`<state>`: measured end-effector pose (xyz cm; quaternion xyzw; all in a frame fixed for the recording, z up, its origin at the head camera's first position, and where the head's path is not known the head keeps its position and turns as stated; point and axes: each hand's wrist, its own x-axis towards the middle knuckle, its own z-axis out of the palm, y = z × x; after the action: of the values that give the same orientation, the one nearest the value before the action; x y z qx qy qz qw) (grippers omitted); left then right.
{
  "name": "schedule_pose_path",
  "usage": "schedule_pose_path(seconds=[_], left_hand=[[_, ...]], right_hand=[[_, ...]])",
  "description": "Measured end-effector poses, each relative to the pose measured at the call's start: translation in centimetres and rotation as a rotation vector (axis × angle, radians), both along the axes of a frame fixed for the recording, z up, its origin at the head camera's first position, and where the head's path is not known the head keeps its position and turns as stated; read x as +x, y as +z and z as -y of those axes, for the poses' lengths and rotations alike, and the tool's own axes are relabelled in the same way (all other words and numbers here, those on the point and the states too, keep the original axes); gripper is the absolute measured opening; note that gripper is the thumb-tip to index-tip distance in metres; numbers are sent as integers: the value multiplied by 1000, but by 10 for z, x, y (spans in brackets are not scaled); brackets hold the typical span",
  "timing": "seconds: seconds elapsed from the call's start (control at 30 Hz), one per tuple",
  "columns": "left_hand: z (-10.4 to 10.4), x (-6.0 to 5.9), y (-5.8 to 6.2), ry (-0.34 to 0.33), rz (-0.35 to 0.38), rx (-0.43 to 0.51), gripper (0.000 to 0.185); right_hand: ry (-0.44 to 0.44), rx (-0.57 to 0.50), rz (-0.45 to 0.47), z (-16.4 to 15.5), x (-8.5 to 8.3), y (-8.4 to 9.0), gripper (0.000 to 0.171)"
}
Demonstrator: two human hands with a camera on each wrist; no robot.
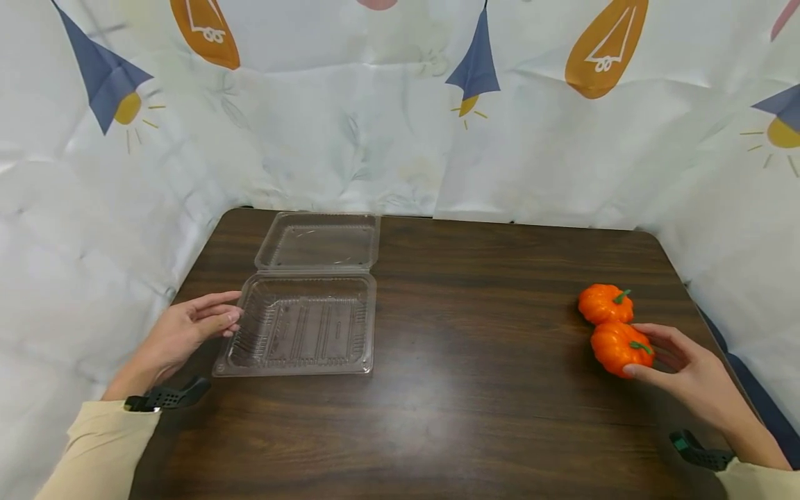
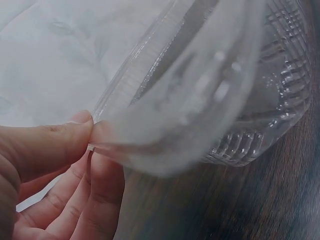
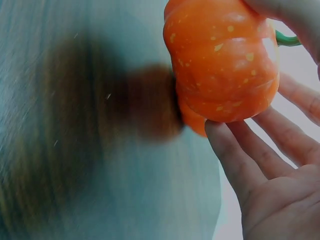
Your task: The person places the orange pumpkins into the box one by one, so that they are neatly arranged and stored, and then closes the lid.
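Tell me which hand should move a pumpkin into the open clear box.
Right. The right hand already grips the nearer pumpkin, with the other pumpkin just behind it. The left hand is across the table, pinching the left rim of the clear box, so it likely serves best steadying it.

Pumpkin in my right hand [image 1: 684, 375] is bright orange [image 1: 620, 348] w/ pale yellowish flecks and a green stem; 2nd pumpkin [image 1: 604, 303] just above it in the right part of the frame is the same orange, green stem too. Clamshell box [image 1: 306, 326] by my left hand [image 1: 187, 333], left of centre, is clear plastic w/ ribbed lines in the bottom. Table [image 1: 475, 389] is dark brown wood grain. Backdrop cloth [image 1: 375, 125] across the top is white-ish w/ navy cones, yellow bulbs, orange-ochre drop shapes w/ white line drawings. My sleeves [image 1: 100, 451] are cream/beige, wrist straps [image 1: 165, 397] black.
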<state>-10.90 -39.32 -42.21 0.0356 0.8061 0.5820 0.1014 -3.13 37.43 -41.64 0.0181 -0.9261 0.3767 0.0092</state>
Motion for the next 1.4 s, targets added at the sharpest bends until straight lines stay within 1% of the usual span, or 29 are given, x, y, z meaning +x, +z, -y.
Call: schedule_pose_path(seconds=[0.23, 0.33, 0.43, 0.5, 0.67, 0.8, 0.9, 1.1, 1.3, 1.4], left_hand=[[-9, -2, 0, 0, 2, -13, 54], [-14, -2, 1, 0, 7, -42, 55], [-15, -1, 1, -4, 7, -71, 57], [-15, -2, 0, -3, 11, -71, 58], [-13, -1, -2, -3, 21, -37, 57], [-11, -1, -3, -10, 26, -15, 56], [-12, -2, -3, -12, 36, 24, 55], [-23, -1, -6, -7, 47, 68, 54], [-33, -1, -7, -4, 67, 131, 54], [-38, -1, -9, 0, 76, 155, 53]], right_hand=[[15, -52, -25, 10, -7, 9, 67], [35, -77, -46, 16, -11, 13, 67], [43, -91, -69, 28, -13, 16, 67], [43, -94, -73, 37, -16, 19, 67], [46, -97, -66, 60, -25, 23, 64], [81, -108, -75, 77, -34, 26, 66], [109, -123, -86, 90, -41, 27, 67], [137, -161, -61, 110, -52, 33, 66], [125, -186, -40, 129, -62, 39, 65], [139, -205, -43, 138, -66, 41, 65]])
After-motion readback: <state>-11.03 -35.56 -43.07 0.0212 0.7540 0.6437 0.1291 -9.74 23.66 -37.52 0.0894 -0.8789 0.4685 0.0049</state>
